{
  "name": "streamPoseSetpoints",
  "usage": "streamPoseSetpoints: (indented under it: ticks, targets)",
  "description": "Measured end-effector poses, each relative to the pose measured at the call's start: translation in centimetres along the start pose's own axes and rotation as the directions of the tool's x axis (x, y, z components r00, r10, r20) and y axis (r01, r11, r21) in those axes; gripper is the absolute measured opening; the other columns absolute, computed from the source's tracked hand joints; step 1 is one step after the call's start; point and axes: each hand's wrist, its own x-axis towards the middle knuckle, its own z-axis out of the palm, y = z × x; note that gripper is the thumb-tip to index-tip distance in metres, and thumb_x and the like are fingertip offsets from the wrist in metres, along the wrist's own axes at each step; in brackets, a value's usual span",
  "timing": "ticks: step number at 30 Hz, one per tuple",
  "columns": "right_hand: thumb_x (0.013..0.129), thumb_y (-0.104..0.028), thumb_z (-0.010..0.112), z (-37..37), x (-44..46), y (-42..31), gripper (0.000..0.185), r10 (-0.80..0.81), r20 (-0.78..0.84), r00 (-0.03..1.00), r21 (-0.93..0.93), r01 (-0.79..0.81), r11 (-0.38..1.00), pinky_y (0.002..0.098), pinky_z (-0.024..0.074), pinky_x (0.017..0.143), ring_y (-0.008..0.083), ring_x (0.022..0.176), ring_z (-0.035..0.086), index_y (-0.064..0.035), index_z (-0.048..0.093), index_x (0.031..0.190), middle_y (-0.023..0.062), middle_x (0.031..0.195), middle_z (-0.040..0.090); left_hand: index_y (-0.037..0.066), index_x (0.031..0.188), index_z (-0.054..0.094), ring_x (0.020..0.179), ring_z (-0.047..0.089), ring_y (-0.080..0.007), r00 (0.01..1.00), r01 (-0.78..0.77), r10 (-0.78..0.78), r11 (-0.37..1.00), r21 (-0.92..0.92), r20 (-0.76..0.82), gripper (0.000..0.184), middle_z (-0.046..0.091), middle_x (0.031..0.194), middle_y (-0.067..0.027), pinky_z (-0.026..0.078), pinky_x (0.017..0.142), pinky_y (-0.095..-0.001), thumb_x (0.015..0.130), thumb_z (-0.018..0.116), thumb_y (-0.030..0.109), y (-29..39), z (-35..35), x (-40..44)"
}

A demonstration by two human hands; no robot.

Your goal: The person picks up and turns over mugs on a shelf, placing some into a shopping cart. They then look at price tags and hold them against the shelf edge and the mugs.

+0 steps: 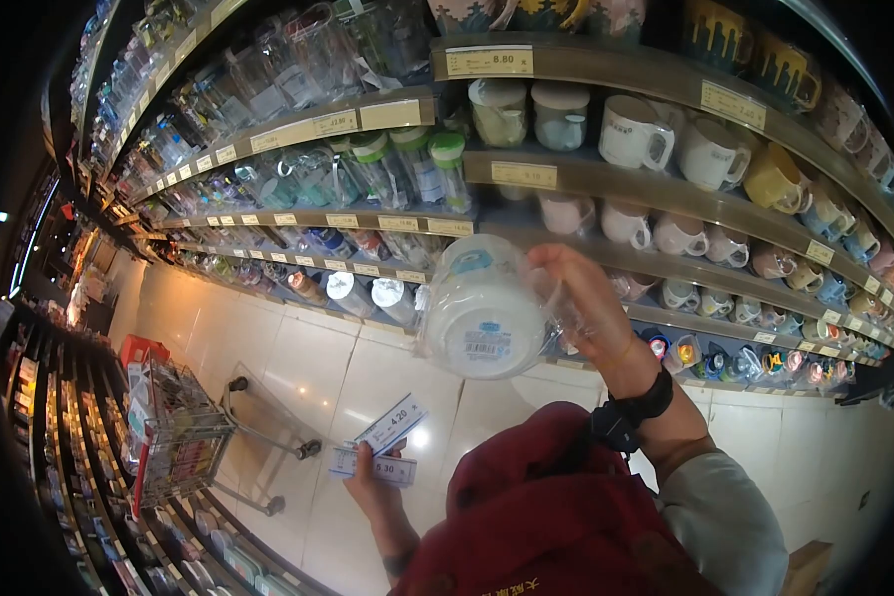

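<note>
A white mug in clear plastic wrap is tipped so its base faces me, showing a barcode sticker. My right hand, with a black band on its wrist, is closed on the handle side of the mug, in front of the shelves. Lower and to the left, my left hand pinches two paper price labels. One label reads 4.20 and slants upward; the other label reads 5.30 and lies across below it. The left fingers are partly hidden behind the labels.
Shelves of mugs fill the right side, with price strips along their edges. Glasses and bottles stand on the left shelves. A shopping cart is on the tiled floor at left, beside another shelf row.
</note>
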Motion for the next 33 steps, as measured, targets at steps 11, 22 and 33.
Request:
streamPoseSetpoints:
  ticks: [11,22,33]
  targets:
    - [0.079,-0.007,0.043,0.16,-0.16,0.11,0.018,-0.004,-0.009,1.000,0.020,0.004,1.000,0.0189,0.0430,0.058,0.0071,0.065,0.051,-0.0001,0.052,0.093,0.0028,0.077,0.054,-0.007,0.093,0.043,0.062,0.057,-0.0200,0.999,-0.034,0.034,0.999,0.009,0.009,0.026,0.055,0.081,-0.0172,0.049,0.050,-0.0261,0.082,0.053,0.014,-0.24,-0.17,-0.05]
    - [0.080,-0.007,0.042,0.29,-0.53,-0.18,0.018,0.031,0.006,0.999,-0.015,-0.031,0.999,0.0187,0.0432,0.059,0.0066,0.066,0.051,0.0004,0.052,0.094,0.0024,0.081,0.053,-0.008,0.094,0.042,0.062,0.058,-0.0220,0.999,-0.041,0.041,0.999,-0.003,-0.019,0.026,0.055,0.080,-0.0179,0.049,0.049,-0.0267,0.081,0.053,0.012,-0.47,-0.59,-0.14]
    - [0.081,-0.007,0.042,-0.07,-0.37,0.17,0.018,0.042,0.005,0.999,-0.008,-0.042,0.999,0.0196,0.0438,0.062,0.0072,0.069,0.052,0.0000,0.052,0.095,0.0027,0.082,0.053,-0.008,0.093,0.043,0.063,0.059,-0.0216,0.998,-0.056,0.056,0.998,-0.009,0.014,0.026,0.055,0.081,-0.0176,0.050,0.050,-0.0266,0.081,0.053,0.013,-0.19,-0.38,-0.22]
